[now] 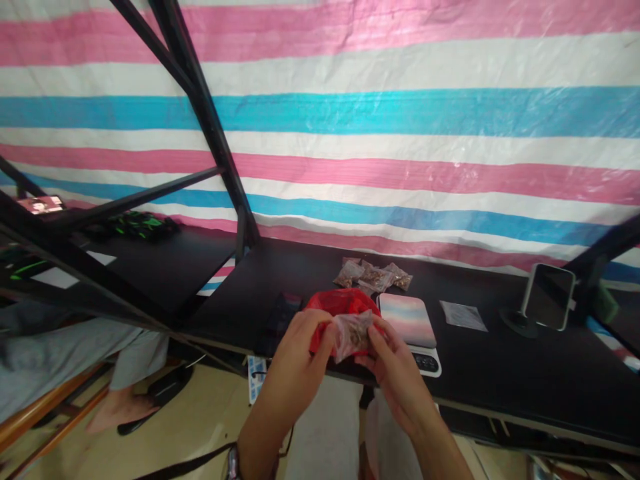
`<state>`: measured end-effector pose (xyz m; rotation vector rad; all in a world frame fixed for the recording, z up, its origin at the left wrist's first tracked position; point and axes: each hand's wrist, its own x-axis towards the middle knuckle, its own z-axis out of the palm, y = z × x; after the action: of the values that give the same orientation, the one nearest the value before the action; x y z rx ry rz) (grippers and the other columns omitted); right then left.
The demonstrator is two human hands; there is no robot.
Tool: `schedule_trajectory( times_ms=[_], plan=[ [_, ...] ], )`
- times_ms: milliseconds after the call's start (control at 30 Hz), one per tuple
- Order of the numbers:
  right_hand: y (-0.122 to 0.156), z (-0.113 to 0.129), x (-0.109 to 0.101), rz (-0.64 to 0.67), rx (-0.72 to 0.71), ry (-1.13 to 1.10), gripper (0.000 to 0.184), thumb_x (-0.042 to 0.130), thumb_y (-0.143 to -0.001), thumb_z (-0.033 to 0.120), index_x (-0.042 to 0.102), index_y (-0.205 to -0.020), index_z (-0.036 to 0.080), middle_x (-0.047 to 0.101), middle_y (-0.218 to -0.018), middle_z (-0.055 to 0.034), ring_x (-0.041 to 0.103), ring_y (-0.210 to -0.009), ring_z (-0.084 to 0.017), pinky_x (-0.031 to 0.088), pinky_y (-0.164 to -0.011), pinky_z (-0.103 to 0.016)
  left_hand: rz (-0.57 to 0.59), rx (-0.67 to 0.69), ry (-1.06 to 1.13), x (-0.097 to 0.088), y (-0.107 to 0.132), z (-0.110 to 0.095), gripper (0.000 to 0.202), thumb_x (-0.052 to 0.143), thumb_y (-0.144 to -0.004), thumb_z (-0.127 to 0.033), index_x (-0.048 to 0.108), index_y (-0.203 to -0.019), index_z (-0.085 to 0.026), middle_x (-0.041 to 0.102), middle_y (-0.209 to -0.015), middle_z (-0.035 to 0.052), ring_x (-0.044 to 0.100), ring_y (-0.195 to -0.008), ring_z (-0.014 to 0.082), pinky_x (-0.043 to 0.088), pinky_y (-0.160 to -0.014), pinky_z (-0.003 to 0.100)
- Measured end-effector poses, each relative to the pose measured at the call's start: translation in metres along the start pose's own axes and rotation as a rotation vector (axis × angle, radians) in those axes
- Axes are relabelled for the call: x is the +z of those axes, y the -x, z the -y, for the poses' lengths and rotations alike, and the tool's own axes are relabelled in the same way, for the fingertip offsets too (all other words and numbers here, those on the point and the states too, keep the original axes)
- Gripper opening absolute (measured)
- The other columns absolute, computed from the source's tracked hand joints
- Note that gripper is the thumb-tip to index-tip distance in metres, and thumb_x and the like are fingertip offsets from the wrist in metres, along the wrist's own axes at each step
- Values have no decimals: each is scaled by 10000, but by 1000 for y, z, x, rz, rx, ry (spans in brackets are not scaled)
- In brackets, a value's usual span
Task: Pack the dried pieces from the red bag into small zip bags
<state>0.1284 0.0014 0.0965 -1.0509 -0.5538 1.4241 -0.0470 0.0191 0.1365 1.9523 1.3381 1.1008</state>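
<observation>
Between my two hands is a small clear plastic bag (353, 335) with brownish bits in it; the exact contents are too small to name. My left hand (306, 343) pinches the bag's left side, and my right hand (393, 350) grips its right side. Just behind the bag sits a red container or bag (345, 301), partly hidden by my hands. A flat white kitchen scale (407, 321) lies to the right of it, close to my right hand. Farther back, several similar filled bags (373, 275) lie in a loose pile.
On the black table (480, 373) lie a flat plastic bag (463, 316) and, at right, a stand with a dark screen (550, 297). A black metal post (210, 127) rises at left. Beyond it, another person's leg (135, 373) shows beside a second table.
</observation>
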Motion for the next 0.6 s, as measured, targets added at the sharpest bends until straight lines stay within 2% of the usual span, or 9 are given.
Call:
schedule_trajectory(
  times_ms=[100,200,267,433,600],
  plan=[
    [-34,9,0,-48,-202,243,588,900,-693,587,676,-1115,243,773,-1034,-46,745,-923,-254,632,-716,-363,-163,51,-162,3,-5,17,242,489,-1065,-309,690,-1164,-219,721,-1166,90,629,-1105,264,526,-1016,440],
    [-57,13,-2,-84,-457,610,348,762,-811,443,691,-1083,239,784,-1077,-67,746,-1016,-277,608,-910,-436,-193,55,-293,11,4,31,275,465,-1070,-269,687,-1225,-221,689,-1211,110,598,-1128,290,539,-1013,488],
    [-63,18,-3,-66,-549,869,251,670,-878,345,714,-1105,250,797,-1129,-68,749,-1065,-278,569,-993,-447,-183,50,-348,19,13,38,281,464,-1064,-241,693,-1225,-223,662,-1224,121,588,-1135,301,551,-1004,508],
    [-58,30,1,-61,-526,1341,257,600,-971,242,746,-1176,294,814,-1187,-51,767,-1099,-307,568,-906,-409,-168,20,-399,44,26,48,284,511,-1031,-181,693,-1248,-209,578,-1316,153,580,-1201,319,563,-1034,538],
    [-55,40,3,-28,-519,1541,275,592,-1026,257,754,-1244,296,830,-1136,-60,787,-1044,-313,564,-858,-374,-164,37,-368,51,27,46,293,521,-1027,-141,683,-1265,-195,570,-1321,158,565,-1248,320,562,-1046,525]
  ],
)
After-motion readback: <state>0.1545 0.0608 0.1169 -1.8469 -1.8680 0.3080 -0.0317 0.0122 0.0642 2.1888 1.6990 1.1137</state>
